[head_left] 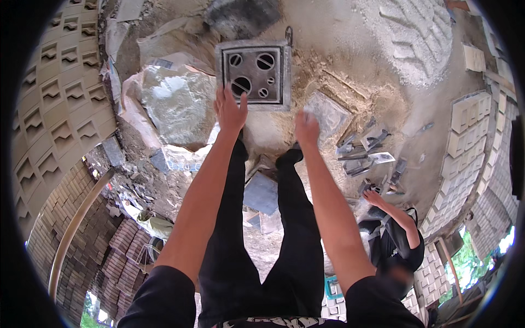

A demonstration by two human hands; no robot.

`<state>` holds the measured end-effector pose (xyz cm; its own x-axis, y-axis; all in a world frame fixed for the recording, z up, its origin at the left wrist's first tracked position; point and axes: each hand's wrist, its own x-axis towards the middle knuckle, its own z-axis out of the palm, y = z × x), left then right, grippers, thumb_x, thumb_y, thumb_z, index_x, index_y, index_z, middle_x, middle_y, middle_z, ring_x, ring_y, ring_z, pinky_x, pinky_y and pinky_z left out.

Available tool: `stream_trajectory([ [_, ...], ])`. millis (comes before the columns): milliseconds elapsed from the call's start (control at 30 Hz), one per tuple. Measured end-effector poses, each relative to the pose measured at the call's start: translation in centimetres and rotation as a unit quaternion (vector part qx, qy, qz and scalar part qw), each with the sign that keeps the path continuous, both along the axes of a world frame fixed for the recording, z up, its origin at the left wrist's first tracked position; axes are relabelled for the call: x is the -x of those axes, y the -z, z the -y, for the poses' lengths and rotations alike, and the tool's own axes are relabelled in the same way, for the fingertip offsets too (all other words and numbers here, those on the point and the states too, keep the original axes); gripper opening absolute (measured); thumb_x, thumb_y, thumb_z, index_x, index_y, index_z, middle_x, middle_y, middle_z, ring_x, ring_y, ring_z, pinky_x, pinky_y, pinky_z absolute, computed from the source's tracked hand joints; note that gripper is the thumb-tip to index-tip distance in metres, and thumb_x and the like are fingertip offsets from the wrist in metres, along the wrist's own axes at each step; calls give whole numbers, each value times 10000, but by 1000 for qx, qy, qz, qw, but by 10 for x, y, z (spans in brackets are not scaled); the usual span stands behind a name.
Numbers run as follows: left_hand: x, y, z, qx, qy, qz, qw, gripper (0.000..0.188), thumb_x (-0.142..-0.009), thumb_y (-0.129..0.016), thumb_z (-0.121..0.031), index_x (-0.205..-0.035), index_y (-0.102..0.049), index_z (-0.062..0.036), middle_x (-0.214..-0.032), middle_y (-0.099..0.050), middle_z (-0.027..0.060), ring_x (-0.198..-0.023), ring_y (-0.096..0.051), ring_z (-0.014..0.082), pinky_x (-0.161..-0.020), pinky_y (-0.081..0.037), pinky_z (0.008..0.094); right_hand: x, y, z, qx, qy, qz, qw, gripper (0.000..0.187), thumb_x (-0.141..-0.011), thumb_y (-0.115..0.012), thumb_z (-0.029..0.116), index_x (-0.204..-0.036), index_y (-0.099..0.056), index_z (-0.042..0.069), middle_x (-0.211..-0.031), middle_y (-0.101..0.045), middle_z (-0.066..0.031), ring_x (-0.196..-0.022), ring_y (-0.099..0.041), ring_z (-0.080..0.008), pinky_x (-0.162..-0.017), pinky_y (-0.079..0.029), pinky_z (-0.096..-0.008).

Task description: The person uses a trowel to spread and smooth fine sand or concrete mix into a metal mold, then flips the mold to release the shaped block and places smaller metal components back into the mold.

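Observation:
A square metal mould (221, 65) lies on the ground in front of me, its dark inner plate pierced by several round holes, each crossed by a bar. My left hand (232, 113) is at the mould's near left corner, fingers stretched and apart, with nothing seen in it. Right of the mould's near corner is my right hand (307, 130), its fingers curled but smeared by motion. Whether it holds anything I cannot make out. Beyond that hand, a flat grey square plate (328, 115) rests in sandy powder.
A pale powder heap on plastic sheeting (178, 104) lies left of the mould; a dark heap (243, 16) is behind it. White powder (410, 38) spreads far right. Trowels (377, 158) lie to the right, near a crouching person (402, 235). Patterned tiles (60, 93) stand stacked left.

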<state>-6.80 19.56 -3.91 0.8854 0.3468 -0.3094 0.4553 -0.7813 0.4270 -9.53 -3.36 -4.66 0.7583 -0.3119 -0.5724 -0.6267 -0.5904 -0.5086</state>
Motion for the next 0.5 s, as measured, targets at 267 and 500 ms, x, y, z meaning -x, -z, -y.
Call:
stream_trajectory([
  [267, -41, 76, 60, -151, -4, 21, 988, 808, -937, -345, -619, -1524, -198, -84, -1586, -73, 208, -1472, -97, 338, -1152, 6, 575, -204, 52, -25, -46, 2, 90, 995, 601, -924, -490, 521, -965, -636, -61, -957, -659, -264, -907, -633, -390, -828, -467, -458],
  [500, -43, 75, 68, -148, 1, -23, 989, 808, -931, -340, -615, -1529, -188, -93, -1590, -55, 200, -1467, -126, 340, -1155, 8, 570, -304, 143, -67, -66, -4, -20, 998, 548, -902, -564, 492, -857, -673, -43, -769, -671, -180, -695, -643, -267, -661, -480, -377],
])
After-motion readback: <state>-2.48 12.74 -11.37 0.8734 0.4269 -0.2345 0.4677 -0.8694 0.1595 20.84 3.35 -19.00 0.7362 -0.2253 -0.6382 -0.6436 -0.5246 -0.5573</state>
